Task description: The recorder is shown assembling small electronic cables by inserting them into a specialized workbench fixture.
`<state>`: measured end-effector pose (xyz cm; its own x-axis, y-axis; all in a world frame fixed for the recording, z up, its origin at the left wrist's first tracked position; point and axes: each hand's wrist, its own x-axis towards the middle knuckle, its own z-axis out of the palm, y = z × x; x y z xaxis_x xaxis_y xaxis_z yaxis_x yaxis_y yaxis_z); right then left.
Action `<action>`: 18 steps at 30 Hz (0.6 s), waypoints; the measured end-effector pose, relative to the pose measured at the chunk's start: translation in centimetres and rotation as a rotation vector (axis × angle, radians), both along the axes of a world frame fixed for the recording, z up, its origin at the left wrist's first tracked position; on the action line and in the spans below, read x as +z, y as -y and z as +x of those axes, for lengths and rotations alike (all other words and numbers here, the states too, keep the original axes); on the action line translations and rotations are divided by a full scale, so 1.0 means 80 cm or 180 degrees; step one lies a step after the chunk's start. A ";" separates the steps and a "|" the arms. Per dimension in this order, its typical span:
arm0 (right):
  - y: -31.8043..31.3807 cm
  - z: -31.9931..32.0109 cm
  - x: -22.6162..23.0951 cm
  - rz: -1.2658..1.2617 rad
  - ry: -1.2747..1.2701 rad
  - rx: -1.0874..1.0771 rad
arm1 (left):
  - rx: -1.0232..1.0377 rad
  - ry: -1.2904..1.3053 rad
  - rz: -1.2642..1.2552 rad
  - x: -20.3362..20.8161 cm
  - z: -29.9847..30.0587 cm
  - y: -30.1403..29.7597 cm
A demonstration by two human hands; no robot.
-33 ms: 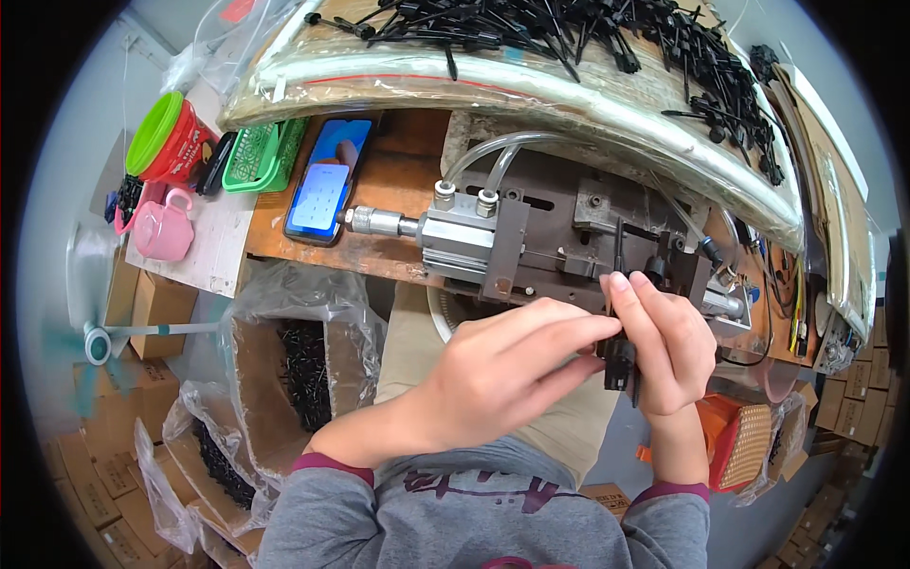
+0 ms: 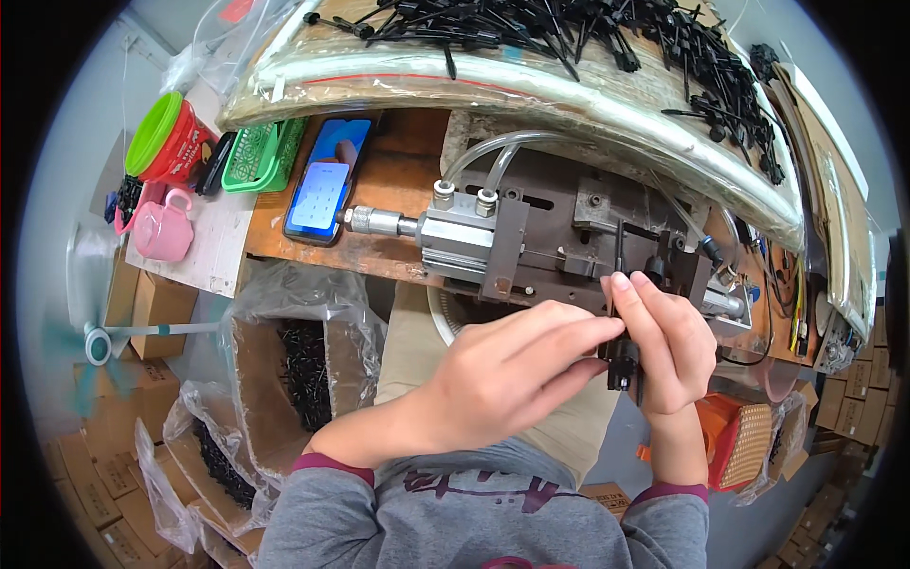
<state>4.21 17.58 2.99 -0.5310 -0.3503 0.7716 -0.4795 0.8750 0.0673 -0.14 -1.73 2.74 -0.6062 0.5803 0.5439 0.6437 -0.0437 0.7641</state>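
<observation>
Nearly no change from the earlier frame. Black part point(image 2: 622, 360) has swung slightly: its blocky lower end now sits a touch further right, showing a bit more of its end face. Left hand point(image 2: 498, 365) has nudged slightly right with it: thumb and fingertips nearly together at the part, firmness of grip can't be told. Right hand point(image 2: 671, 346) hasn't visibly moved; fingers curled in close around the part, holding it, thumb mostly hidden. Part is in front of the jig point(image 2: 509, 248), over the lap; contact with the jig can't be told, fingers block it. Cylinder point(image 2: 457, 245), phone point(image 2: 329, 185), black pile point(image 2: 531, 24) and pink cup point(image 2: 164, 229) all unchanged.
</observation>
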 end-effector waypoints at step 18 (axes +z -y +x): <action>-0.025 0.037 -0.021 -0.0636 0.0113 -0.0736 | 0.0298 -0.1406 -0.1744 -0.030 -0.002 -0.029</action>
<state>7.14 19.57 1.34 -0.6069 -0.0600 0.7925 -0.2649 0.9554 -0.1305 -0.34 0.59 0.31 -0.4570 0.7969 0.3952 0.8806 0.3429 0.3270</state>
